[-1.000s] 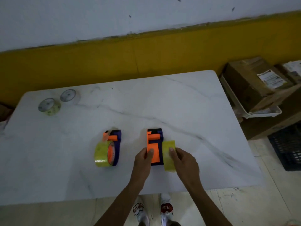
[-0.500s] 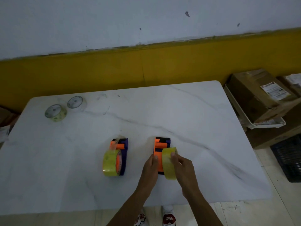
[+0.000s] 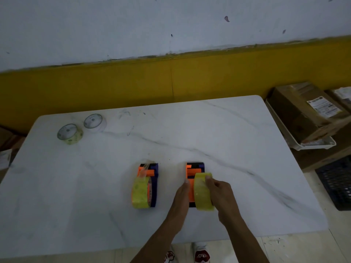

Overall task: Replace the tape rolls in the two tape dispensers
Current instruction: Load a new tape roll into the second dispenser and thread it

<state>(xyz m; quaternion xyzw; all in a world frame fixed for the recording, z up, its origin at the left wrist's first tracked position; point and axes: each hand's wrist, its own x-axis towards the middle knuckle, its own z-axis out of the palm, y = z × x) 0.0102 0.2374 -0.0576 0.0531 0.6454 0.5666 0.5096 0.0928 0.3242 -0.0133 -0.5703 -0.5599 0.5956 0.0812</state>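
Two orange-and-purple tape dispensers lie side by side on the white marble table [image 3: 237, 133]. The left dispenser [image 3: 154, 179] carries a yellowish tape roll [image 3: 140, 193] with a strip pulled up to its front. My right hand [image 3: 221, 193] grips a second yellowish tape roll [image 3: 202, 190] held on edge against the right side of the right dispenser [image 3: 194, 170]. My left hand [image 3: 180, 194] presses against that dispenser's left side, fingers closed along it. Two more tape rolls lie flat at the far left, a yellowish roll [image 3: 69, 134] and a whitish roll [image 3: 94, 122].
Cardboard boxes [image 3: 303, 112] in a white tray [image 3: 315, 146] stand just past the table's right edge, with a dark crate [image 3: 336, 185] on the floor below. A yellow-and-white wall runs behind the table. My shoes show under the near edge.
My right hand has brought the roll from beside the right dispenser up onto it. The left hand stays on the dispenser. The camera has tilted so the table sits lower in view.
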